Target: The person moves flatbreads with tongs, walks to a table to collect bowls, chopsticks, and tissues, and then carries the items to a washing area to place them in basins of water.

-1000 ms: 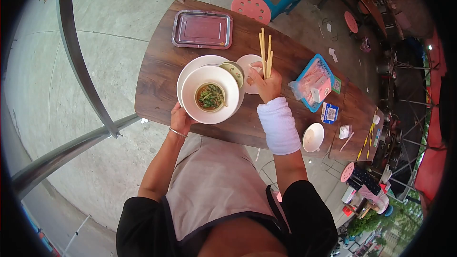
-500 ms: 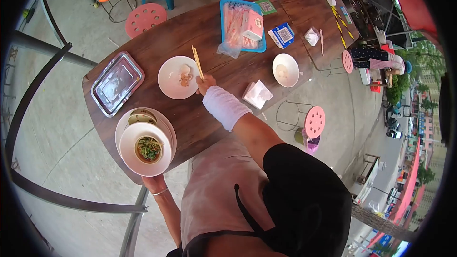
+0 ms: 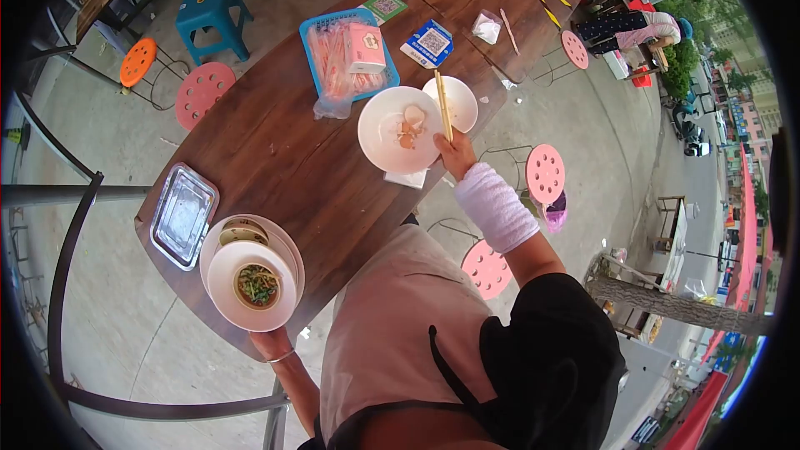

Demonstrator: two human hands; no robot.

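Observation:
My left hand (image 3: 269, 343) grips a stack of pale bowls from below at the table's near left end; its fingers are mostly hidden beneath them. The top bowl (image 3: 223, 292) holds brown broth with chopped greens, and a patterned dish (image 3: 243, 231) sticks out behind it. My right hand (image 3: 456, 154), with a white wristband above it, is closed on the rim of a white bowl (image 3: 377, 137) with reddish scraps inside. Pinched along with it is a pair of wooden chopsticks (image 3: 443, 104). This bowl overlaps a smaller bowl (image 3: 463, 106) and a white napkin packet (image 3: 406, 178) in view.
A metal tray (image 3: 184, 210) lies at the wooden table's (image 3: 292, 175) left end. Farther back are a blue basket (image 3: 312, 58) with packets and a tissue box, and QR-code cards (image 3: 429, 42). Stools (image 3: 206, 93) stand around the table. A person (image 3: 637, 31) bends in the background.
My right hand has lifted the scrap bowl with the chopsticks and carried it right, beside the smaller bowl. My left hand still holds the stack. The camera view has shifted.

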